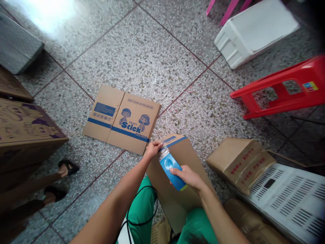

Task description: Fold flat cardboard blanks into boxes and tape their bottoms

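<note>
- Matte green trousers [144, 200] lie beneath a smooth, plain-faced brown carton [189, 152].
- Over the carton, a right hand [189, 177] grips a glossy blue tape dispenser [169, 165], thumb pressed on its flat side.
- At the carton's far left corner, a left hand [153, 149] bends its fingers beside the dispenser's tip; whether they pinch anything cannot be told.
- Right of the carton sits a slatted grey plastic crate [291, 193].
- Beyond the carton, to the left, flat printed cardboard [130, 118] rests on speckled stone flooring [177, 78].
- Farther off, right of the carton: a hard red plastic stool [311, 73] and a boxy white bin [266, 28].
</note>
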Motion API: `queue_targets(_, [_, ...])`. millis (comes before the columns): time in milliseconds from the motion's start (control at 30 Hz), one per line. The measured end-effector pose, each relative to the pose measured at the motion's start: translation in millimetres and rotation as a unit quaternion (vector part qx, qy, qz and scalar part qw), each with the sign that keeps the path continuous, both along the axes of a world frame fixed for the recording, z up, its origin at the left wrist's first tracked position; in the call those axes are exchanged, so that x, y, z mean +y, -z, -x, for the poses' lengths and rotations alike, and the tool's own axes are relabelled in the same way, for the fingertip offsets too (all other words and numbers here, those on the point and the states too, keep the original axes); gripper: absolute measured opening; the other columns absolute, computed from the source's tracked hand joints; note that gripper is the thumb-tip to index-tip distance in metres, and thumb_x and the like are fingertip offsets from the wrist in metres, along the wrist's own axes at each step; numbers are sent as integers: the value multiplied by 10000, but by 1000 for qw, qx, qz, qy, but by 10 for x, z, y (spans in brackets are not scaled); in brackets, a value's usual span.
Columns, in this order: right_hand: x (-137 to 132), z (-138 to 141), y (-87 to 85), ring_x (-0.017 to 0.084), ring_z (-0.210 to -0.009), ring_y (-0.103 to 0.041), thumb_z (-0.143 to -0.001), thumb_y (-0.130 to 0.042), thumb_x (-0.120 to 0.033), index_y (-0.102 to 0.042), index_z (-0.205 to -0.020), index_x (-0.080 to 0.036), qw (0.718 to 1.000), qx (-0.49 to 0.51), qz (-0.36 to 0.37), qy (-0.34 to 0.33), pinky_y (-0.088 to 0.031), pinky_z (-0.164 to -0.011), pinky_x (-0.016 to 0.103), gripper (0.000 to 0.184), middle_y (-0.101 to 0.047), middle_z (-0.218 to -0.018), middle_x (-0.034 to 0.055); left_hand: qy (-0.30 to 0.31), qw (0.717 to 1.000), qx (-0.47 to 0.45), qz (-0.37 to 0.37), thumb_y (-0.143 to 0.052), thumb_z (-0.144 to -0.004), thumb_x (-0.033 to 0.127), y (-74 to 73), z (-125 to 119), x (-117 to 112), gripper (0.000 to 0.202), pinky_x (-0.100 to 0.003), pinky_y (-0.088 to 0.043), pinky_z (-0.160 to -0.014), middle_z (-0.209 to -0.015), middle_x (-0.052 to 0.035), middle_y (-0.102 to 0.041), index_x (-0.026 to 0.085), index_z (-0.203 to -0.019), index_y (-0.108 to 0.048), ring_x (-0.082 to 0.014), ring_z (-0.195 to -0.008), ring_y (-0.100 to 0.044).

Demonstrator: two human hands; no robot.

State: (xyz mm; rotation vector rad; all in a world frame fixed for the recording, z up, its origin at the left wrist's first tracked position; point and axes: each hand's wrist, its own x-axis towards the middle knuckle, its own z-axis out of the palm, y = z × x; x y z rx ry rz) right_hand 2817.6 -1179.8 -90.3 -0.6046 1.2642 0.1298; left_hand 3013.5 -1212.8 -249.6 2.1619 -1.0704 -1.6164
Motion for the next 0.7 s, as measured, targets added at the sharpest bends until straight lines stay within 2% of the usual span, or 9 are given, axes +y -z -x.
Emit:
queue_targets(100, [43, -1, 69, 229, -690, -697, -780, -575, -558, -672, -796, -91, 1000, 6, 8, 1, -530, -593, 272, 478, -733, -764, 143, 15, 997, -70, -32, -751, -636, 389, -21, -27, -43, 215, -379, -461, -829, -721, -55, -709, 195, -717, -708, -278, -864, -658])
queue_targets(200, [86, 4, 143, 237, -704, -700, -788, -558, -558, -680, -806, -82, 1000, 13, 14, 0, -533, -607, 280, 491, -733, -777, 152, 3, 991, -130, -15, -703, -686, 254, -110, -114, -82, 208, -456, -422, -934, -966, -142, -707, 175, -879, -691, -333, -1070, -604])
queue_targets(267, [102, 10, 182, 237, -704, -699, -786, -559, -558, -680, -810, -80, 1000, 8, 16, 0, -533, -611, 281, 493, -731, -775, 149, 13, 993, -112, 33, -592, -798, 274, -204, -152, -93, 247, -424, -412, -983, -1106, -150, -677, 173, -1008, -673, -291, -1142, -576])
queue_targets(333, [105, 16, 211, 238, -704, -698, -782, -567, -553, -676, -824, -80, 1000, 2, 12, 4, -531, -612, 283, 488, -729, -773, 146, 51, 995, -41, 78, -490, -878, 345, -284, -135, -97, 320, -348, -436, -986, -1161, -109, -677, 182, -1087, -669, -230, -1127, -595])
queue_targets(400, [102, 21, 234, 240, -709, -695, -781, -570, -549, -670, -837, -82, 1000, 3, 6, 5, -527, -613, 284, 481, -728, -783, 142, 104, 988, 46, 101, -472, -886, 425, -312, -64, -99, 397, -303, -464, -968, -1188, -61, -681, 193, -1143, -664, -203, -1108, -615])
queue_targets(500, [109, 49, 270, 233, -749, -681, -787, -558, -565, -673, -863, -96, 999, 11, 29, -22, -507, -624, 272, 490, -724, -820, 119, 170, 972, 124, 105, -505, -857, 487, -248, 59, -93, 487, -309, -455, -1002, -1255, -34, -641, 191, -1223, -628, -212, -1161, -592])
queue_targets(600, [171, 151, 288, 223, -779, -648, -775, -562, -593, -667, -836, -108, 996, 14, 72, -59, -477, -628, 258, 500, -709, -810, 87, 206, 964, 131, 106, -509, -851, 525, -170, 109, -64, 517, -326, -412, -1053, -1288, -30, -613, 212, -1249, -614, -221, -1206, -561])
queue_targets(700, [318, 347, 247, 206, -743, -611, -768, -563, -612, -649, -764, -123, 994, -11, 87, -72, -453, -621, 257, 496, -683, -743, 57, 224, 962, 103, 115, -449, -880, 551, -180, 107, -23, 523, -335, -406, -1057, -1284, -39, -615, 228, -1258, -610, -228, -1215, -554])
